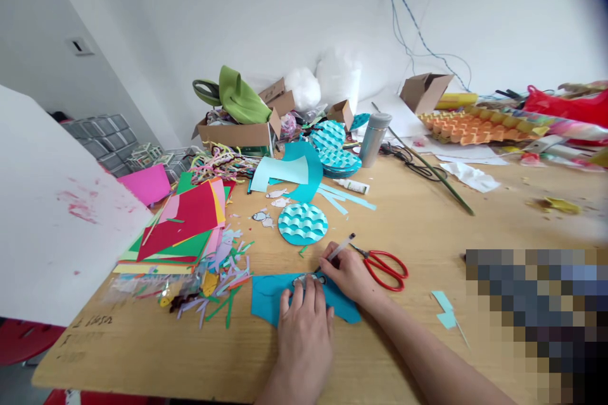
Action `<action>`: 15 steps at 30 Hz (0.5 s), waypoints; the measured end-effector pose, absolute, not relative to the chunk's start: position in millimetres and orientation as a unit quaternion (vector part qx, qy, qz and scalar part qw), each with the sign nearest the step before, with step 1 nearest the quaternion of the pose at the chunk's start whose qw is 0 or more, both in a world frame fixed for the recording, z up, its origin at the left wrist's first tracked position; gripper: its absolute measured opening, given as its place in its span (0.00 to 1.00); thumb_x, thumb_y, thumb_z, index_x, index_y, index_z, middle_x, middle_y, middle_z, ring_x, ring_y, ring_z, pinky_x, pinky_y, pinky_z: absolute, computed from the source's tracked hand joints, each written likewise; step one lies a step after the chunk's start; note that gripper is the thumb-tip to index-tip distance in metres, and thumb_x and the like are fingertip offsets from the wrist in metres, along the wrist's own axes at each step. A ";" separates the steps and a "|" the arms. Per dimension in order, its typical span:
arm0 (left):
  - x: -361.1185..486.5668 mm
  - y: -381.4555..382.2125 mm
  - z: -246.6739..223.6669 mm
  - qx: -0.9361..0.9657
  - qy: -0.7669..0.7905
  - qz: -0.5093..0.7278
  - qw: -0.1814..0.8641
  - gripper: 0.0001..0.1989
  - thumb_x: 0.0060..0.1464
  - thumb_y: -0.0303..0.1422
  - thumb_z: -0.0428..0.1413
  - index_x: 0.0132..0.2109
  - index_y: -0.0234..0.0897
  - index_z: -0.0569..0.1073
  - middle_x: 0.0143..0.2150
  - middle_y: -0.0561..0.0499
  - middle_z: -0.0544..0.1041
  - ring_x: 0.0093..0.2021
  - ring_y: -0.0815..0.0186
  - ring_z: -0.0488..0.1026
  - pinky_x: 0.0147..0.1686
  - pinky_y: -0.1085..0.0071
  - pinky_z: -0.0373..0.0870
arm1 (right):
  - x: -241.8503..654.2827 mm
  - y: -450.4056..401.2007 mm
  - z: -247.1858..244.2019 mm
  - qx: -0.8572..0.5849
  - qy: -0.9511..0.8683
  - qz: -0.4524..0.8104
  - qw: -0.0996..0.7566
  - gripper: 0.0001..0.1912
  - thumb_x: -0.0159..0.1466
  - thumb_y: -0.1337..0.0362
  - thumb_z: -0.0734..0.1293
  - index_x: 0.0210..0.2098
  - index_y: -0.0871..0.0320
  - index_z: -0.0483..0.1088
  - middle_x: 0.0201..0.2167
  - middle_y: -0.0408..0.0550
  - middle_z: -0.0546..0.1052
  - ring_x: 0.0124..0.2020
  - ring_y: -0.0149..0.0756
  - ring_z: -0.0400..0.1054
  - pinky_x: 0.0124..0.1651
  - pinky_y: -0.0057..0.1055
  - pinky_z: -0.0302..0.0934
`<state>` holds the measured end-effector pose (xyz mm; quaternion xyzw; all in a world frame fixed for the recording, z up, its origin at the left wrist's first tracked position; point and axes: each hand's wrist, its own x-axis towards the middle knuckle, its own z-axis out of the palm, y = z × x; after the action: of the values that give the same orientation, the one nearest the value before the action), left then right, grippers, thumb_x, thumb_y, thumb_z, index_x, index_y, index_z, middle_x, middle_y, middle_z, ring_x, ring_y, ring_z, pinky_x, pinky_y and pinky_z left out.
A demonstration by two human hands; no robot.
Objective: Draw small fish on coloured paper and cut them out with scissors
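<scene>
My right hand [350, 274] grips a pen [341, 247] with a pale barrel. Its tip is down at the edge of a small patterned paper cutout [298, 280], perhaps a fish shape, mostly hidden under my fingers. That cutout lies on a blue paper sheet [266, 305], which carries a faint curved line at its left. My left hand [304, 329] rests flat with fingers stretched out, pressing the cutout onto the sheet. Just beyond my hands lies a round blue disc [303, 224] covered in wavy light strips. Red-handled scissors [386, 270] lie to the right of my right hand.
Coloured paper sheets [183, 228] and scattered paper strips [230, 304] lie left. Paper fish [263, 218], a glue bottle [354, 186] and a grey flask [375, 139] stand or lie farther back. An egg tray [479, 124] is at back right; pixelation covers the lower right.
</scene>
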<state>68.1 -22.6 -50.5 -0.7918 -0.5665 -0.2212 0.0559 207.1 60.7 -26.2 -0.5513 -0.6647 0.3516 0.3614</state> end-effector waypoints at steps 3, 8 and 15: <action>68.1 -21.5 -46.6 -0.793 -0.568 -0.216 0.047 0.18 0.63 0.36 0.51 0.57 0.36 0.72 0.56 0.47 0.75 0.54 0.56 0.69 0.52 0.54 0.64 | 206.8 60.4 -25.3 -0.553 -0.665 0.346 0.363 0.09 0.58 0.59 0.61 0.24 0.54 0.61 0.17 0.39 0.67 0.19 0.32 0.62 0.24 0.27 0.54; 68.8 -20.3 -39.2 -0.793 -0.575 -0.200 0.032 0.17 0.64 0.34 0.51 0.56 0.36 0.73 0.54 0.46 0.76 0.53 0.56 0.70 0.52 0.54 0.64 | 206.7 59.7 -22.5 -0.552 -0.664 0.351 0.361 0.08 0.58 0.59 0.61 0.24 0.54 0.61 0.16 0.39 0.67 0.19 0.32 0.62 0.24 0.27 0.55; 69.4 -19.9 -34.9 -0.794 -0.577 -0.189 0.027 0.16 0.64 0.33 0.50 0.56 0.35 0.73 0.53 0.46 0.76 0.52 0.56 0.70 0.52 0.53 0.64 | 207.6 59.3 -21.2 -0.554 -0.665 0.345 0.363 0.09 0.57 0.59 0.61 0.24 0.54 0.60 0.17 0.39 0.66 0.19 0.31 0.61 0.24 0.27 0.55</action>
<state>69.4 -19.9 -34.9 -0.7943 -0.5769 -0.1886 0.0274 207.6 59.3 -21.2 -0.5542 -0.6653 0.3448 0.3626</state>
